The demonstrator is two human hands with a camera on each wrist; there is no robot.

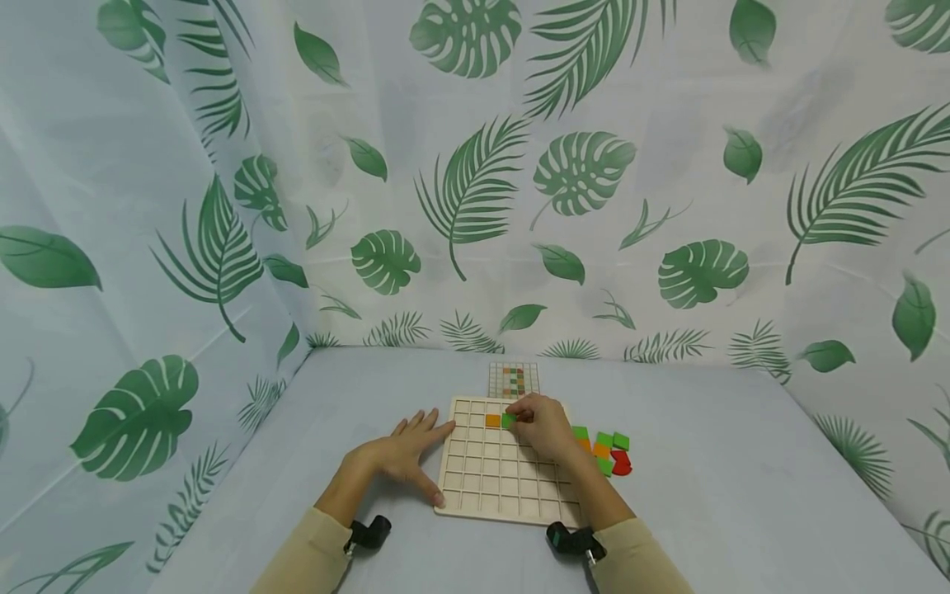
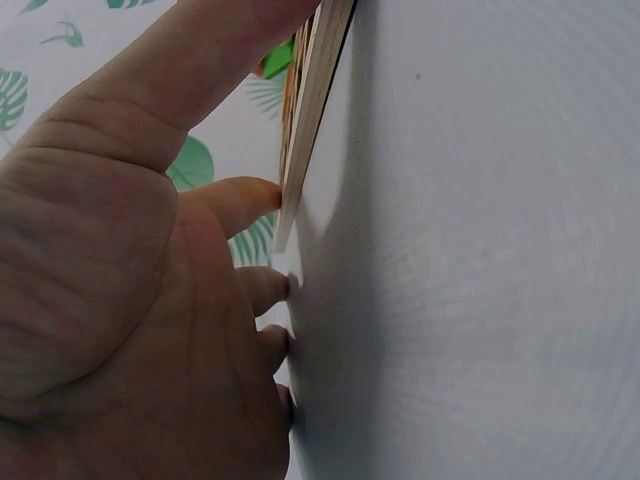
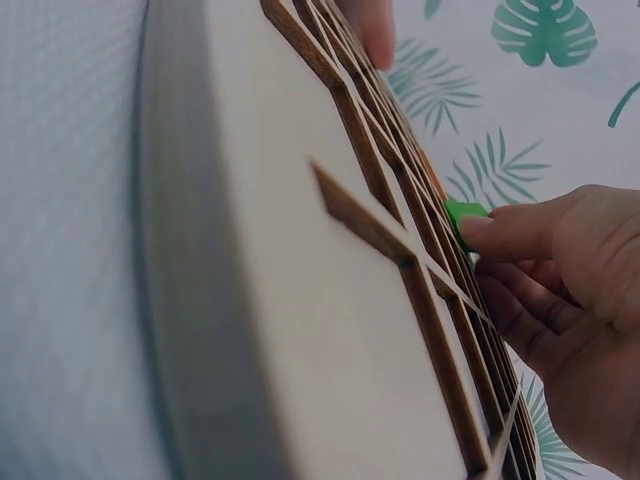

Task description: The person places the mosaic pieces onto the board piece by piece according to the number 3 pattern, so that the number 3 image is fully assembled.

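Note:
A wooden grid board lies flat on the table, with an orange square tile in one of its upper cells. Just right of that tile, my right hand pinches a green square tile between thumb and fingers. The right wrist view shows this green tile at the board's surface. My left hand has its fingers spread, with thumb and index finger touching the board's left edge. In the left wrist view the hand is beside the board's side. My right forearm hides part of the board's right side.
Beyond the board lies a small grid pattern sheet with coloured squares. To the right are loose green tiles, orange tiles and red pieces. A leaf-printed curtain stands behind the table.

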